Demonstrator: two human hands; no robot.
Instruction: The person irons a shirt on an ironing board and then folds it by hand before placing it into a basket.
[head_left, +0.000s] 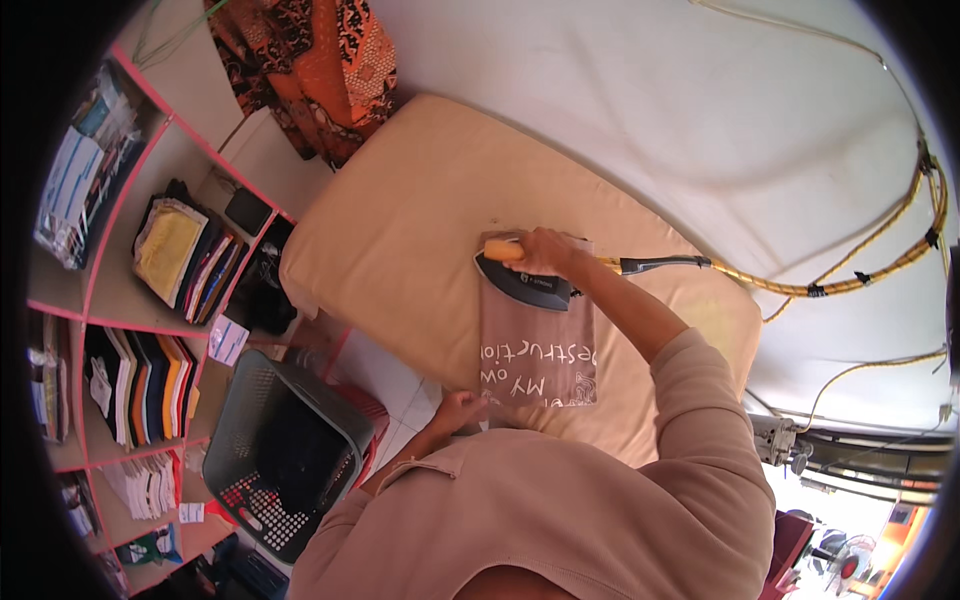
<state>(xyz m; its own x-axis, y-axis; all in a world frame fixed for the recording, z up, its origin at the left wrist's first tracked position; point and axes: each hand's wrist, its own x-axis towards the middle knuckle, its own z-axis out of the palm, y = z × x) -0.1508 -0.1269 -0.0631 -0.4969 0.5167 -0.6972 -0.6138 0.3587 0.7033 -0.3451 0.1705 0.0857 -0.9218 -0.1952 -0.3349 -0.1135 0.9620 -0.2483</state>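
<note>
My right hand (546, 253) grips the orange handle of a dark steam iron (525, 283), which rests across the upper part of a folded brown garment (536, 330) with white lettering printed on it. The garment lies on a padded ironing table (405, 202) covered in tan cloth. From the iron's handle a yellow hose (772, 283) runs off to the right. Beside the garment's lower left corner is my left hand (459, 412), its fingers bent; whether it touches or pinches the fabric I cannot tell.
Pink-edged shelves (146, 324) with folded clothes line the left side. A grey plastic laundry basket (259, 450) with dark contents stands between them and the table. Orange patterned cloth (300, 67) hangs at the far end. A white wall runs behind; a fan (847, 564) is at the lower right.
</note>
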